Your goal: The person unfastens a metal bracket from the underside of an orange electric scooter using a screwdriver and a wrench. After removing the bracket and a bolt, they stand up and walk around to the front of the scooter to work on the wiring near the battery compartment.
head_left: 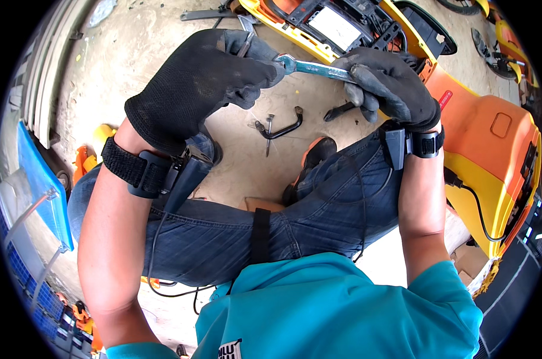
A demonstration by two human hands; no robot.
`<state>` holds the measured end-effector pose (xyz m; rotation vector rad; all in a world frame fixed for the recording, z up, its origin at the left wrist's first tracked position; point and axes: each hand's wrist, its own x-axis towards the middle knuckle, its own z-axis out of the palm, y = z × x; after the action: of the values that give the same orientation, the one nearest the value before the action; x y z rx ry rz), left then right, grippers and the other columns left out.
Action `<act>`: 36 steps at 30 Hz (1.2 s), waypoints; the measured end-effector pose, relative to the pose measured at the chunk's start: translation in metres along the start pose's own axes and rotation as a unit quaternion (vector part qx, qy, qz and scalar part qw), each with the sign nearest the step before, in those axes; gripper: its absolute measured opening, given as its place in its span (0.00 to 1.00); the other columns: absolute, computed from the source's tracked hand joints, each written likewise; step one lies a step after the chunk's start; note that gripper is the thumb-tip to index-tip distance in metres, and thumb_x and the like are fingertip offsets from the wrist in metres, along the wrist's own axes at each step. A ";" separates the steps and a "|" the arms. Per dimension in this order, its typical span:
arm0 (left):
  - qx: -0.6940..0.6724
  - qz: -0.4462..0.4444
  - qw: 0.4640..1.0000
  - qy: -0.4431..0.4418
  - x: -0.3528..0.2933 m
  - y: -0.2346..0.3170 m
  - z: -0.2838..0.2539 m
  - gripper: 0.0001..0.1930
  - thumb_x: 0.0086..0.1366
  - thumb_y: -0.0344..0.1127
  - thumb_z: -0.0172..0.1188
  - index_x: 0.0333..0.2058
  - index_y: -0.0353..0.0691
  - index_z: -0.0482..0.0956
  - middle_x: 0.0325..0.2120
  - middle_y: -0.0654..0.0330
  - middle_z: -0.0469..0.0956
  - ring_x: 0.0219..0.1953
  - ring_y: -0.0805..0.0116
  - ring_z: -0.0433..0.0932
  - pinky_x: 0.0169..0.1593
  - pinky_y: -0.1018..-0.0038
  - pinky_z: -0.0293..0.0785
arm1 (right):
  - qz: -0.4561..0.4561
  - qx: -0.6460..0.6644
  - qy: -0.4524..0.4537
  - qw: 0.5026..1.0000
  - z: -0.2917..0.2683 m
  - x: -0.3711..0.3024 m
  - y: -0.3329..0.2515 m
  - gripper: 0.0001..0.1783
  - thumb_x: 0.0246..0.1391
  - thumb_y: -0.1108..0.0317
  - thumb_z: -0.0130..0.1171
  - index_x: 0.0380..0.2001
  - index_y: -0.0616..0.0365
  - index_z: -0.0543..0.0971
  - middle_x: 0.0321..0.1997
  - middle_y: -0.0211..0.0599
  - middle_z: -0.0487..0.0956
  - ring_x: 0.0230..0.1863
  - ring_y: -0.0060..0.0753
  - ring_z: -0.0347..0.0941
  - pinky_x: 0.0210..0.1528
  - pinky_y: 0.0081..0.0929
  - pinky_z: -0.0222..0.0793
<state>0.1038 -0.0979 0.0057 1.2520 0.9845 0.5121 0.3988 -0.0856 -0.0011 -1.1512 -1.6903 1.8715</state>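
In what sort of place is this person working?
Probably a vehicle repair workshop: a wrench in the right hand, orange-and-yellow bodywork nearby, and a bent black bar on the floor.

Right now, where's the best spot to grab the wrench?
I'd grip the wrench by its shaft, coming from the right, as the right hand does. The shaft is slim and nearly level, so it should be easy to wrap around. Its wider head points left, by the left hand, and is best left uncovered.
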 end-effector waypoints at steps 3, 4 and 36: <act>0.017 -0.033 0.999 0.000 0.000 0.010 0.001 0.11 0.61 0.34 0.59 0.40 0.35 0.80 0.27 0.65 0.78 0.26 0.81 0.72 0.31 0.82 0.70 | -0.008 -0.019 0.006 1.000 0.000 -0.001 0.003 0.19 0.65 0.58 0.50 0.46 0.63 0.77 0.25 0.26 0.73 0.17 0.11 0.64 0.18 0.11 0.63; 0.029 -0.035 0.999 0.001 0.000 0.013 0.003 0.11 0.61 0.34 0.58 0.40 0.35 0.80 0.27 0.65 0.78 0.26 0.81 0.72 0.31 0.82 0.69 | -0.007 -0.022 0.006 1.000 -0.001 -0.001 0.004 0.19 0.65 0.58 0.50 0.46 0.63 0.78 0.24 0.25 0.73 0.17 0.10 0.64 0.18 0.10 0.62; -0.064 -0.033 0.997 0.013 0.003 0.024 0.002 0.14 0.66 0.38 0.55 0.42 0.32 0.77 0.29 0.59 0.79 0.22 0.77 0.74 0.27 0.80 0.71 | 0.000 0.086 0.020 0.996 -0.001 0.003 0.000 0.16 0.64 0.59 0.51 0.41 0.63 0.76 0.22 0.23 0.69 0.16 0.09 0.59 0.16 0.10 0.54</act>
<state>0.1114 -0.0900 0.0274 1.0984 0.9964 0.5335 0.3978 -0.0831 -0.0024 -1.1107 -1.4765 1.9380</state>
